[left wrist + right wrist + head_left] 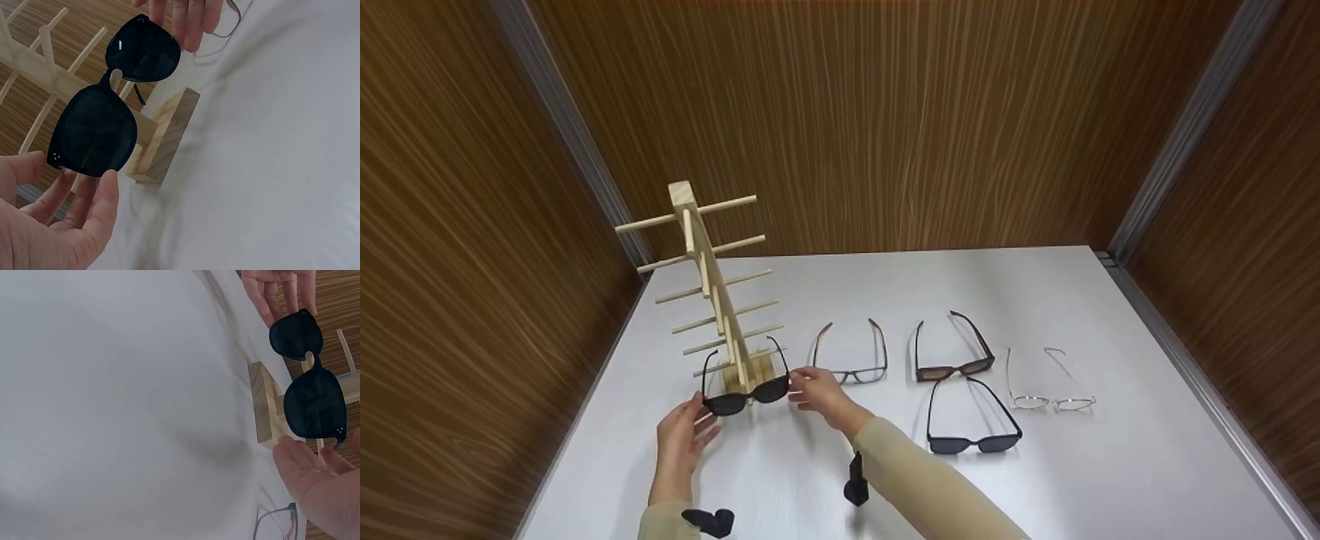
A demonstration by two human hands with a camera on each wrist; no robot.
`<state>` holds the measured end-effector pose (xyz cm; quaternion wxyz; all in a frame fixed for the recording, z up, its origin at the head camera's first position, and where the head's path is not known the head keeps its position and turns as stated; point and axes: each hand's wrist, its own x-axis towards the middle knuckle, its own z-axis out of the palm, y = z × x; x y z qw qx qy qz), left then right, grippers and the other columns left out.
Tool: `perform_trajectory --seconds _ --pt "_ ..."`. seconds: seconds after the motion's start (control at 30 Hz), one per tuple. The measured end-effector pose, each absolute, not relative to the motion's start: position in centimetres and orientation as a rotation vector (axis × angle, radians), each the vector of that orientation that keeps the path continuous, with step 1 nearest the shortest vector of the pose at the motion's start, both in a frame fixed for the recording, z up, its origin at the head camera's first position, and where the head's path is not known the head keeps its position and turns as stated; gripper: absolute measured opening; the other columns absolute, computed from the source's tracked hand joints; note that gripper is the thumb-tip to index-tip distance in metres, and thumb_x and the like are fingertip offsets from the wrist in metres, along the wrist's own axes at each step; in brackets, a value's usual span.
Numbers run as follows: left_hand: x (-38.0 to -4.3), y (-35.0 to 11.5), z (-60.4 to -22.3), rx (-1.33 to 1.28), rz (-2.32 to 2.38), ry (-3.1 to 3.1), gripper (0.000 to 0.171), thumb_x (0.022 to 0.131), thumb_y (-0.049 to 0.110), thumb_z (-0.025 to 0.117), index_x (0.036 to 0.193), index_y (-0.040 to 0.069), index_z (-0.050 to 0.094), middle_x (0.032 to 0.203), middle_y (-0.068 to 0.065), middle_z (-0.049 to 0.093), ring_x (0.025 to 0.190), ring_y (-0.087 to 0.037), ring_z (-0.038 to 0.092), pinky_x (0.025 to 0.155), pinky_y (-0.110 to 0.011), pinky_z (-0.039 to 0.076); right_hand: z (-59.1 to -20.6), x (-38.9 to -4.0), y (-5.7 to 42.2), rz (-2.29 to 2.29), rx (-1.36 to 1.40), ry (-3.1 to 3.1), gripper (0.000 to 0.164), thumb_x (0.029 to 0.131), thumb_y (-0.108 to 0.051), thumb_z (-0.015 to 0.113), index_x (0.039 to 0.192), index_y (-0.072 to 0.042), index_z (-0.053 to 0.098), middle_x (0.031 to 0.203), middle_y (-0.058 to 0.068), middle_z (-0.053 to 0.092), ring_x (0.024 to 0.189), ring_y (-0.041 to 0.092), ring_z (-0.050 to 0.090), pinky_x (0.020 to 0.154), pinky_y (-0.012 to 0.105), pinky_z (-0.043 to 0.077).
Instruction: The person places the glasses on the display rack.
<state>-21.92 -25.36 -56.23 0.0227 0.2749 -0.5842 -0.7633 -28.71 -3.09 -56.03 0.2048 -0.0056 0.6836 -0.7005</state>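
Black sunglasses [729,406] are held level by both hands at the foot of a wooden display stand [712,277]. My left hand [678,442] pinches the left hinge corner, and my right hand [819,391] pinches the right one. Both temples point back past the stand's post. In the left wrist view, a rounded peg end [115,79] shows right beside the bridge of the sunglasses [93,132]. From the right wrist, the same peg end [309,358] appears at the bridge; whether it bears the weight I cannot tell.
Clear-lens glasses [861,375] lie right of the stand. Farther right are brown sunglasses [952,370], another dark pair [975,444] just in front of them, and thin-rimmed glasses [1054,404]. Several pegs stick out from the post. Wood-patterned panels [885,127] enclose the white table [1147,465].
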Motion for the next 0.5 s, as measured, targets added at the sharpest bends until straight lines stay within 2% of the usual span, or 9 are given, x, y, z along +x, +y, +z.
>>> perform_trajectory --seconds 0.27,0.4,0.5 --pt "-21.9 -26.3 -58.3 0.884 -2.259 -1.811 0.055 0.087 0.042 0.063 0.122 0.001 0.052 0.105 -0.010 0.062 0.102 -0.027 0.061 0.079 -0.035 0.053 -55.7 -28.9 -1.5 -1.937 0.016 1.919 0.036 0.098 -0.017 0.047 0.124 0.008 0.048 0.109 0.025 0.060 0.097 0.034 0.062 0.085 0.044 0.049" --pt "-22.3 -26.9 -60.2 0.868 -2.199 -1.851 0.060 0.085 0.050 0.062 0.122 0.004 0.052 0.108 -0.009 0.061 0.099 -0.023 0.062 0.077 -0.032 0.054 -55.8 -29.1 -0.3 -1.954 0.059 1.933 0.035 0.097 -0.017 0.047 0.123 0.006 0.050 0.107 0.022 0.061 0.094 0.032 0.063 0.082 0.042 0.051" --pt "-22.0 -26.7 -60.2 0.876 -2.182 -1.849 0.060 0.084 0.053 0.061 0.120 0.006 0.053 0.108 -0.008 0.061 0.099 -0.022 0.062 0.076 -0.030 0.054 -55.8 -29.2 0.6 -1.969 0.080 1.931 0.035 0.097 -0.018 0.048 0.122 0.005 0.052 0.107 0.022 0.062 0.095 0.034 0.063 0.080 0.041 0.051"
